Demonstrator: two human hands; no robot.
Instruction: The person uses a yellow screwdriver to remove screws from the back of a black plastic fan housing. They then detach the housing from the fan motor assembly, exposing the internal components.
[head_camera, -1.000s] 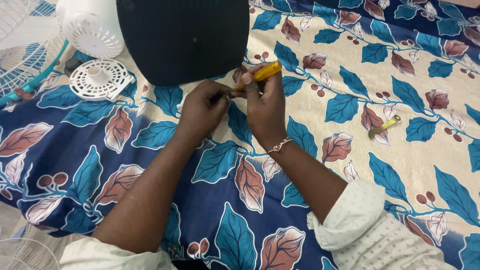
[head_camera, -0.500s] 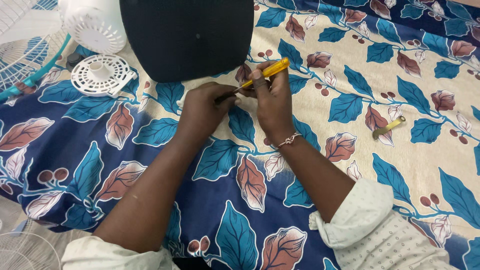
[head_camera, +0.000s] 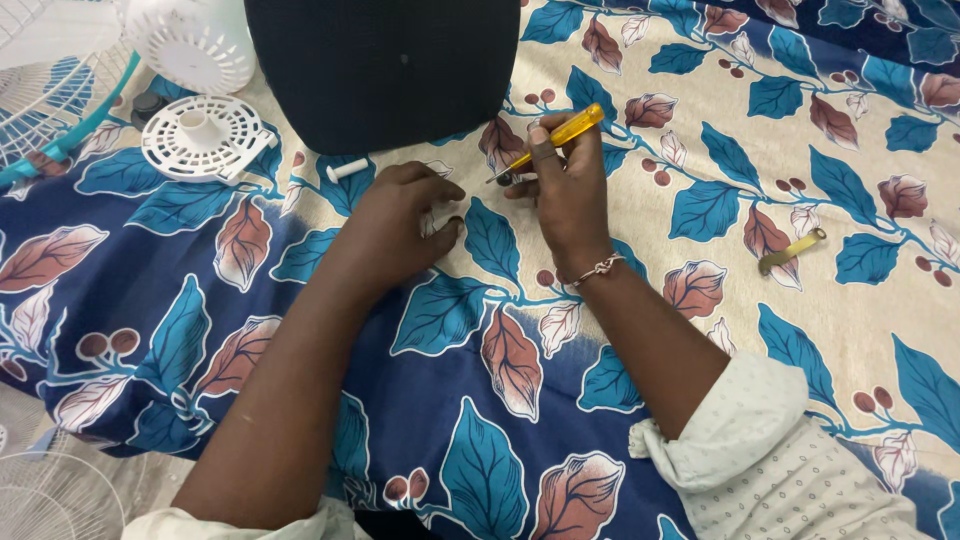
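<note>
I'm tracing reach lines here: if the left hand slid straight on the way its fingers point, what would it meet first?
Probably the right hand holding the yellow screwdriver; the left hand points right toward it, though depth is unclear.

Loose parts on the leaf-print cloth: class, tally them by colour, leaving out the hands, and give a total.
White: 3 - slotted round disc, domed housing, small peg
Black: 1 - large dark panel
Yellow: 1 - screwdriver
Brass: 1 - small bracket
Total: 6
</note>
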